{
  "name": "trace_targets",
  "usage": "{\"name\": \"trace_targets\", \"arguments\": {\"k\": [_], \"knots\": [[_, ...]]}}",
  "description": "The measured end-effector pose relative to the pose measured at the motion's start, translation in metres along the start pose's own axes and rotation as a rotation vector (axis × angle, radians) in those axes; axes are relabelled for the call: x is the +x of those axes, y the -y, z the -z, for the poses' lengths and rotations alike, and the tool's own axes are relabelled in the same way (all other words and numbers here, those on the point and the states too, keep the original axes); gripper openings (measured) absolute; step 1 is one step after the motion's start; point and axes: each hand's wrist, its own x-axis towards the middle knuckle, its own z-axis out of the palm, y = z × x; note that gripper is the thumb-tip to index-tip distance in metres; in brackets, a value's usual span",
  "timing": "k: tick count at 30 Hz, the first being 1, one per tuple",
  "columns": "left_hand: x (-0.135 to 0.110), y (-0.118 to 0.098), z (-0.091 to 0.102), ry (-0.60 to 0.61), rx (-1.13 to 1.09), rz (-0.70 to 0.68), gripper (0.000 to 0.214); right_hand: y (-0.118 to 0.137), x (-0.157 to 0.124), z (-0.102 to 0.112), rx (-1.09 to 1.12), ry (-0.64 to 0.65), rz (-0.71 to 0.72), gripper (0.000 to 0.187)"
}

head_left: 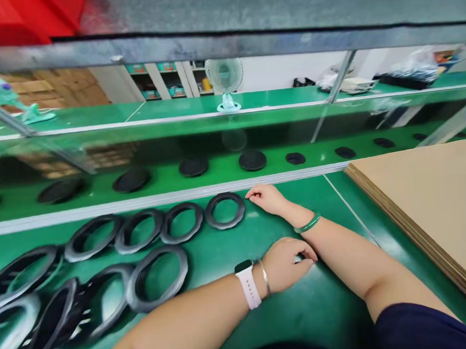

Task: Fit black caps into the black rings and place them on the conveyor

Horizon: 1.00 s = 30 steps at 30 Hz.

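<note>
My left hand [289, 264], with a pink-strapped watch and a thin bangle on its wrist, is low over the green bench. Its fingers are curled towards the thumb and nothing shows between them. Farther forward, my right hand [268, 198] wears a green bangle. Its fingers are bent together, with no object visible in them. The fingertips lie just right of a dark ring [239, 211], the last of a back row. In front of that row another grey-black ring [183, 271] ends a second row, left of my left hand. Several similar rings lean or overlap farther left, blurred.
Beyond the bench edge, a green conveyor belt [219, 167] carries several black round discs [252, 160]. A stack of brown cardboard sheets [424, 180] lies on the right. Overhead runs a metal shelf [271, 16] with a red bin [25, 18]. A small fan [224, 76] stands behind.
</note>
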Motion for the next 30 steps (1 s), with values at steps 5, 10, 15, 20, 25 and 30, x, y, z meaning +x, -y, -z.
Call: {"name": "trace_targets", "arguments": {"k": [5, 10, 15, 20, 25, 30], "knots": [[-0.001, 0.004, -0.004, 0.100, 0.134, -0.157, 0.011, -0.003, -0.001, 0.000, -0.003, 0.016, -0.011, 0.024], [0.000, 0.005, -0.004, 0.122, 0.149, -0.193, 0.012, -0.004, -0.001, 0.000, -0.002, 0.011, 0.003, 0.023], [-0.001, 0.005, -0.005, 0.114, 0.168, -0.186, 0.013, -0.003, -0.002, 0.001, -0.008, 0.009, 0.004, 0.021], [-0.010, 0.003, -0.016, 0.126, 0.361, -0.315, 0.034, -0.005, -0.001, 0.000, -0.041, 0.013, 0.014, 0.021], [-0.013, -0.003, -0.015, 0.172, 0.290, -0.370, 0.037, -0.002, 0.002, 0.001, -0.048, 0.024, 0.002, 0.020], [-0.007, -0.012, 0.013, -0.136, -0.597, 0.036, 0.024, 0.001, 0.005, 0.004, -0.046, 0.049, -0.001, 0.020]]}}
